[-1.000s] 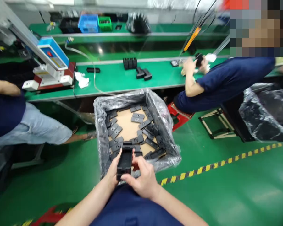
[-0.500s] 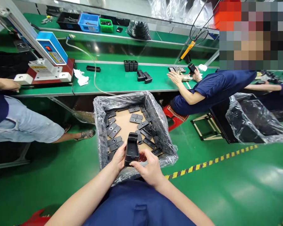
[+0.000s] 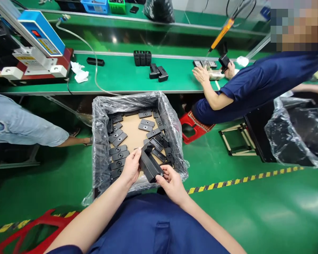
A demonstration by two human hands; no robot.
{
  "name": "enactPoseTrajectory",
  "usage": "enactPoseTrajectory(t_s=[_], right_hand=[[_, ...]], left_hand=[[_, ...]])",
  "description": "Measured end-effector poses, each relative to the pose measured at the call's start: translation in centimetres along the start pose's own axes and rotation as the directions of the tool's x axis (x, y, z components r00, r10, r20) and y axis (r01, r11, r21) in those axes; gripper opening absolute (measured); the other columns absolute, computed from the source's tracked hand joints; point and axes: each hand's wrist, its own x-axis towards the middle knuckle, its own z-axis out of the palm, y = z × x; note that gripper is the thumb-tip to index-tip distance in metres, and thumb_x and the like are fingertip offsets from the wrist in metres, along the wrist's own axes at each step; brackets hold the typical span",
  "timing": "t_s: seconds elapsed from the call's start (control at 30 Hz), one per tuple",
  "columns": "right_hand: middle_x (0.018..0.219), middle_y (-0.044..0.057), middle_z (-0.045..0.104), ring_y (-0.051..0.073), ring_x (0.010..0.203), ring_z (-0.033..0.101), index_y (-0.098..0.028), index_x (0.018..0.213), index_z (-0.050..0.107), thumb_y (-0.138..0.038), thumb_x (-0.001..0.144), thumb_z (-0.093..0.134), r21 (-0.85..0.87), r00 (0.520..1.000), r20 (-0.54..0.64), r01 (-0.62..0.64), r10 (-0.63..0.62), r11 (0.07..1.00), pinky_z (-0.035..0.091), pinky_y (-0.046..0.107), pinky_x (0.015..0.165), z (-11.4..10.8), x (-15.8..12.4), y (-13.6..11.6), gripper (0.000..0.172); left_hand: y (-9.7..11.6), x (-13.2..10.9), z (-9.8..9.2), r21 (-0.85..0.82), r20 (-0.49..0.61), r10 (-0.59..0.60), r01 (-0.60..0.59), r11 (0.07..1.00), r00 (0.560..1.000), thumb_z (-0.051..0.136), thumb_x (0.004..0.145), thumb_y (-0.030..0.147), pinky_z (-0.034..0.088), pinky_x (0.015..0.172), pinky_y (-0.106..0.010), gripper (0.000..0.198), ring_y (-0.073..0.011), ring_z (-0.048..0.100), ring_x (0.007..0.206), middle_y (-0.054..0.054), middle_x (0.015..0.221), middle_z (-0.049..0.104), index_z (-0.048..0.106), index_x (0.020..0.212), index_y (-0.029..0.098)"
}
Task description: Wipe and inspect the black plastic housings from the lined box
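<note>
Both of my hands grip one black plastic housing [image 3: 151, 165], held tilted over the near part of a plastic-lined box [image 3: 100, 116]. My left hand [image 3: 131, 165] is closed on its upper left side. At its lower right end, my right hand [image 3: 172, 182] pinches it between thumb and fingers. Below the housing, several flat black parts [image 3: 119, 137], many with a round hole, lie along the sides of the box on a cardboard sheet [image 3: 132, 127].
On the green bench [image 3: 116, 79] ahead stand black housings [image 3: 142, 58] and a press with a blue control box [image 3: 42, 33]. A co-worker [image 3: 243, 90] sits at the right by a red stool [image 3: 193, 128]. Another person's leg [image 3: 29, 121] is at the left. A second lined box [image 3: 302, 130] stands far right.
The black housing has been turned in my hands, from its hollow side facing me to a slanted outer side. The whole view has shifted, so the bench sits higher.
</note>
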Motion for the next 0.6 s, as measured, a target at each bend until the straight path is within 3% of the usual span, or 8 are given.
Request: enactPoseTrajectory(t_s=[0.17,0.3,0.43,0.57,0.6], right_hand=[[0.083,0.004,0.065,0.014,0.067,0.064,-0.015,0.100,0.055,-0.052,0.078,0.066,0.125,0.983,0.124,-0.147,0.131,0.981,0.053,0.026,0.059,-6.7,0.4,0.8,0.044],[0.082,0.004,0.065,0.014,0.064,0.065,-0.016,0.099,0.055,-0.056,0.074,0.068,0.153,0.954,0.202,-0.252,0.219,0.956,0.053,0.024,0.057,-10.0,1.1,0.3,0.049],[0.076,0.003,0.064,0.014,0.061,0.063,-0.016,0.097,0.056,-0.062,0.069,0.070,0.109,0.934,0.251,-0.289,0.255,0.951,0.053,0.025,0.057,-11.2,2.2,-0.7,0.056],[0.080,0.006,0.067,0.015,0.058,0.062,-0.015,0.095,0.059,-0.067,0.067,0.068,0.074,0.940,0.287,-0.213,0.184,0.974,0.053,0.026,0.055,-11.0,1.9,-0.7,0.059],[0.081,0.008,0.068,0.017,0.059,0.063,-0.016,0.095,0.061,-0.068,0.068,0.066,0.055,0.936,0.301,-0.206,0.181,0.977,0.053,0.027,0.054,-10.9,2.1,-0.1,0.059]], left_hand=[[-3.9,-0.2,4.8,0.050,-0.122,0.146,-0.141,0.989,0.982,0.080,0.060,0.045,0.046,0.065,-0.019,0.047,-0.0088,0.057,0.069,-0.002,0.085,0.067,0.067,0.093,0.014],[-5.4,-0.5,7.0,0.090,-0.197,0.203,-0.188,0.978,0.959,0.076,0.065,0.045,0.046,0.072,-0.021,0.047,-0.0105,0.057,0.076,-0.004,0.094,0.066,0.066,0.099,0.015],[-5.6,-0.6,8.0,0.103,-0.265,0.255,-0.236,0.966,0.930,0.073,0.069,0.044,0.046,0.077,-0.023,0.042,-0.0122,0.057,0.081,-0.004,0.095,0.066,0.065,0.099,0.016],[-5.5,-1.9,8.2,0.171,-0.338,0.422,-0.386,0.907,0.841,0.076,0.066,0.040,0.044,0.082,-0.024,0.038,-0.0162,0.059,0.087,-0.007,0.093,0.068,0.068,0.093,0.014],[-5.7,-1.9,8.0,0.184,-0.332,0.426,-0.385,0.904,0.841,0.076,0.065,0.042,0.044,0.083,-0.025,0.039,-0.0173,0.060,0.088,-0.007,0.092,0.068,0.069,0.091,0.014]])
